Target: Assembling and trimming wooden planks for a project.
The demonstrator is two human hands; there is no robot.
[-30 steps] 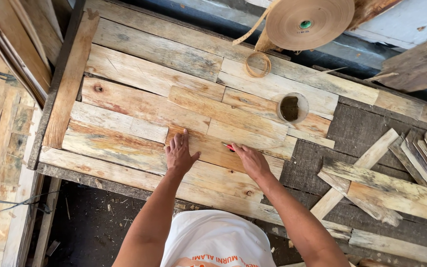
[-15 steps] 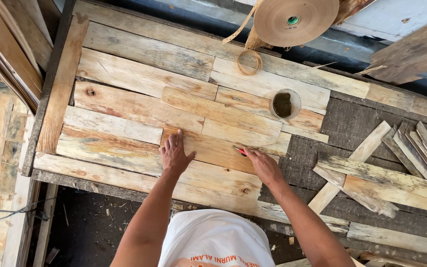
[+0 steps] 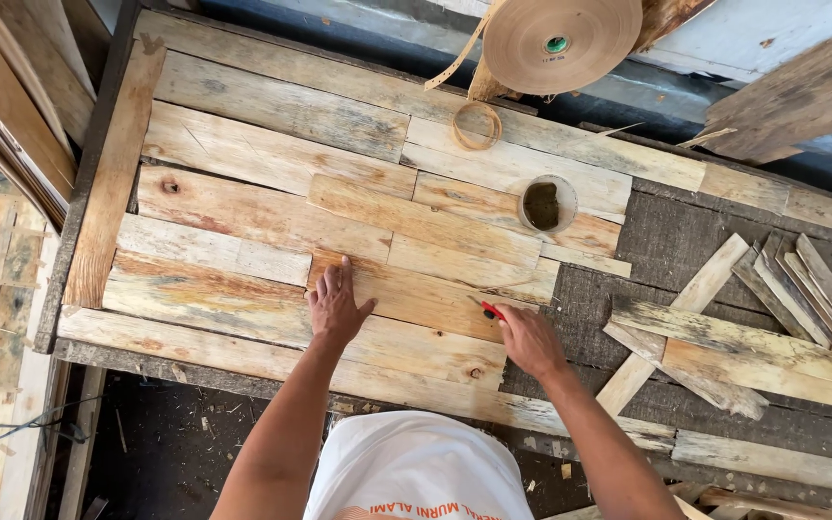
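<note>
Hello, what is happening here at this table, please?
A person leans over a worktable covered with thin wood strips. The left hand presses flat on one strip. The right hand holds a small red tool at that strip's right end. A cup and a tape roll sit beyond.

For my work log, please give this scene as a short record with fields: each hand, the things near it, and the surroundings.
left hand: flat, palm down on a veneer strip
right hand: holds a red tool, tip on the same strip's right end
surface: bench covered with pale veneer strips, laid side by side
cup: stands on the strips, dark inside
tape roll: brown, at the far edge
loose strips: piled at the right
</note>
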